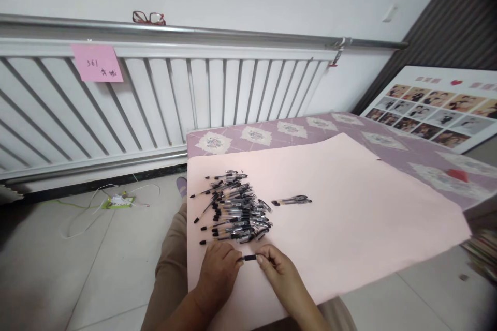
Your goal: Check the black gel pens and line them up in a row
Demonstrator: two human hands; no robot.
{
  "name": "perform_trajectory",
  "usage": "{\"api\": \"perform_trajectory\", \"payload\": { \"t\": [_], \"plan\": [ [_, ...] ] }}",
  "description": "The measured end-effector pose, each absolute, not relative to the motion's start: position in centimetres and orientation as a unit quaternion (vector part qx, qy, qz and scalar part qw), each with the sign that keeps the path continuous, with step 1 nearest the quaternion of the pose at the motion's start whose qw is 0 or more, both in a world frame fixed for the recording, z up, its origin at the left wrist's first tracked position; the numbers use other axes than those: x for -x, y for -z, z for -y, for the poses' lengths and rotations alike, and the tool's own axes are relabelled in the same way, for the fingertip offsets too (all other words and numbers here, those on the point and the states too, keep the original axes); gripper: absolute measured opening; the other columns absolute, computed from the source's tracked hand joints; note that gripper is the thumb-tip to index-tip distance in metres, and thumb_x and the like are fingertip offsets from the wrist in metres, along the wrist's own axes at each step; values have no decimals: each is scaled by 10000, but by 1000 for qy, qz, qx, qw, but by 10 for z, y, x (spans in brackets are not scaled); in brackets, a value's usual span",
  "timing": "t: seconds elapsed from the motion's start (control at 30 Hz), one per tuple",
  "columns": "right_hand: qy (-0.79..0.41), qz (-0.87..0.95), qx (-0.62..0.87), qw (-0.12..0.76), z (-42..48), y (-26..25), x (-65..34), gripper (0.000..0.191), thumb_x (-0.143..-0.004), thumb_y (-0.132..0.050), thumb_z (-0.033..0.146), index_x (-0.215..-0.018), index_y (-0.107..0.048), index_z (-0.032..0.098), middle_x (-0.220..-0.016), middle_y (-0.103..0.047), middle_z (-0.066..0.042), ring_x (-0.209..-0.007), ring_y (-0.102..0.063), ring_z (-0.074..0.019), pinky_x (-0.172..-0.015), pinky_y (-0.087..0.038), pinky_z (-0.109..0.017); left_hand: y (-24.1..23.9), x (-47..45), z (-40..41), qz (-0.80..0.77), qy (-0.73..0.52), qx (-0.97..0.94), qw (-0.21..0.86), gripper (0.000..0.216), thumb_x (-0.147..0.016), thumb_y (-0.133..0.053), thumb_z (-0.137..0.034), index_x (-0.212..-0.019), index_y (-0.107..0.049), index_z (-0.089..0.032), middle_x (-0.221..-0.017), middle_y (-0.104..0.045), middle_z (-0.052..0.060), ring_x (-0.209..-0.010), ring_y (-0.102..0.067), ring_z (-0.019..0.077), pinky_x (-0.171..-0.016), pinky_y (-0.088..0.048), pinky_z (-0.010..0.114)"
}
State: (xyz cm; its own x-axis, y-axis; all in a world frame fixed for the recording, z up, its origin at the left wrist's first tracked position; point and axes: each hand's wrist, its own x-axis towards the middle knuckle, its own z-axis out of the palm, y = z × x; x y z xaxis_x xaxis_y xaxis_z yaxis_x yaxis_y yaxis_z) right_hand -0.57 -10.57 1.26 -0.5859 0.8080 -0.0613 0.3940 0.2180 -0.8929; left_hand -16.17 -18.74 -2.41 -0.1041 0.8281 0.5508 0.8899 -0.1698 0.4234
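My left hand [219,269] and my right hand [277,267] meet near the front edge of a pink paper sheet [349,207]. Both pinch the ends of one black pen [249,257], held level between the fingertips. Just beyond my hands lies a heap of several black-and-clear pens [235,209]. Two more pens [292,200] lie side by side apart from the heap, to its right.
The pink sheet covers a table with a purple patterned cloth [388,139]. A white radiator [155,98] with a pink note [97,63] and red glasses [148,17] stands behind. A photo board [435,108] leans at right. Cables and a power strip [116,200] lie on the floor.
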Motion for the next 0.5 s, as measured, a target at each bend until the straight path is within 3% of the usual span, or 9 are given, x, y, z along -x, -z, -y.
{"api": "perform_trajectory", "payload": {
  "t": [0.3,0.5],
  "plan": [
    [-337,823,407,208,108,-3,17,296,-875,-384,377,-619,-412,230,-621,-514,4,-618,-497,-167,-549,-369,-260,24,162,187,643,359,674,58,185,-879,-423,-201,-814,-596,-189,-707,-549,29,-706,-515,178,-668,-414,330],
    [-360,810,421,192,108,-1,13,371,-888,-348,410,-576,-422,223,-559,-485,21,-554,-478,-155,-524,-351,-256,23,161,187,638,361,677,67,180,-878,-428,-198,-820,-598,-192,-700,-547,27,-711,-518,178,-677,-409,333]
  ]
}}
